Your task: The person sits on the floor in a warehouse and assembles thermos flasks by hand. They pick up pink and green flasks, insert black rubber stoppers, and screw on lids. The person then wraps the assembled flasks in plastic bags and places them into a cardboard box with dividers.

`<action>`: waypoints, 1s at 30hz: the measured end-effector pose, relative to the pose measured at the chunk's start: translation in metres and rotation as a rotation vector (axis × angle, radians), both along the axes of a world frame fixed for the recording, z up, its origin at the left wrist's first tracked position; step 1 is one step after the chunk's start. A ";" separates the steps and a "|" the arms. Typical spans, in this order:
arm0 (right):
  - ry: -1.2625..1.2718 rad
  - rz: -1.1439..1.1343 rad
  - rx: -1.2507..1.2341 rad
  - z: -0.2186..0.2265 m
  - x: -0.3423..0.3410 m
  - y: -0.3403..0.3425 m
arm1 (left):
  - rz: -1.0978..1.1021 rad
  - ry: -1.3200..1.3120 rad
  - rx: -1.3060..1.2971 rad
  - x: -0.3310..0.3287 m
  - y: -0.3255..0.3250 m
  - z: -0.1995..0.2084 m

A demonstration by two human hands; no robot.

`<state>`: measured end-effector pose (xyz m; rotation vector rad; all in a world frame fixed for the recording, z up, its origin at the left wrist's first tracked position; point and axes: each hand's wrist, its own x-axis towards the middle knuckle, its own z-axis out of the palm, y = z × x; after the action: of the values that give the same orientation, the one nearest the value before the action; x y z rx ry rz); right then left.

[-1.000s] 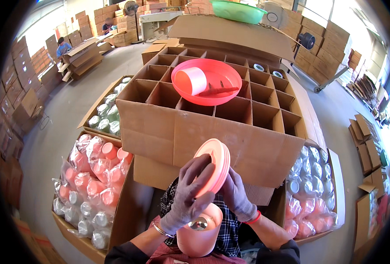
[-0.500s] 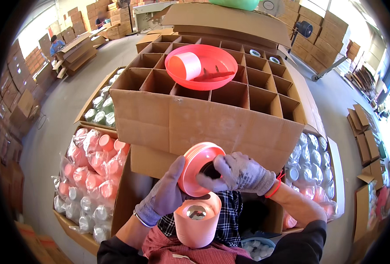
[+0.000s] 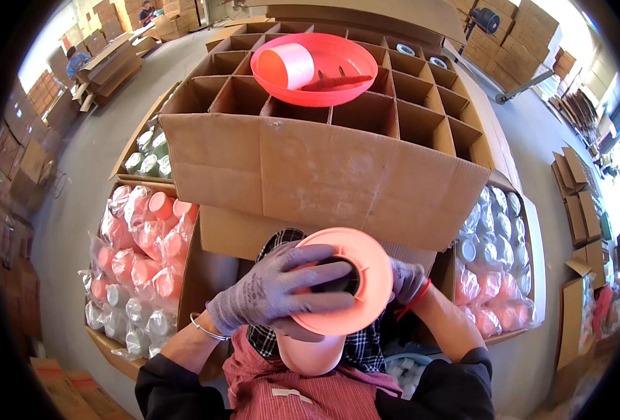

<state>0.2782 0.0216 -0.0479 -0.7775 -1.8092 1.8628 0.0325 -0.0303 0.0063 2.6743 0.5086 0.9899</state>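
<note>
Above my lap, a round pink lid-like piece (image 3: 371,297) with a wide flange and a black ring at its centre is held facing up. My gloved left hand (image 3: 282,283) lies over its left side, fingers bent across the black centre. At the right rim my gloved right hand (image 3: 408,278) grips it, its fingers mostly hidden behind the flange. Below, a pink cup (image 3: 313,355) sits in my lap, its top covered by the piece and my left hand.
A divided carton (image 3: 324,168) stands ahead, bearing a red-pink basin (image 3: 355,87) with a pink roll (image 3: 297,64). Boxes of bagged pink and silver cups flank me, left (image 3: 145,269) and right (image 3: 495,280). Two people work far left among stacked cartons.
The pink piece has turned flange-up and moved right, now hiding the cup's mouth. My left hand has moved from its rim over the centre, and my right hand from the centre to the right rim.
</note>
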 end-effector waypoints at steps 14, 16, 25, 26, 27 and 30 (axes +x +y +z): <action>-0.105 -0.227 0.222 -0.025 -0.036 -0.058 | -0.045 -0.061 -0.506 -0.027 -0.031 -0.087; -0.042 -0.085 0.180 -0.041 -0.034 -0.043 | 0.054 0.070 -0.467 -0.023 -0.042 -0.077; -0.541 -0.178 0.826 0.038 0.033 -0.101 | 0.470 -0.647 -1.207 0.027 -0.089 -0.150; -0.726 -0.132 0.803 0.046 0.041 -0.116 | 0.467 -0.537 -1.207 0.023 -0.095 -0.167; -0.905 -0.085 0.767 0.050 0.049 -0.133 | 0.464 -0.423 -1.201 0.019 -0.100 -0.182; -0.863 -0.188 0.650 0.032 0.073 -0.160 | 0.431 -0.563 -1.748 0.024 -0.093 -0.126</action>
<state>0.3509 -0.1386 -0.0163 -1.5323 -2.4995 0.7176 0.0561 -0.1237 -0.1194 0.7291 1.0901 0.6854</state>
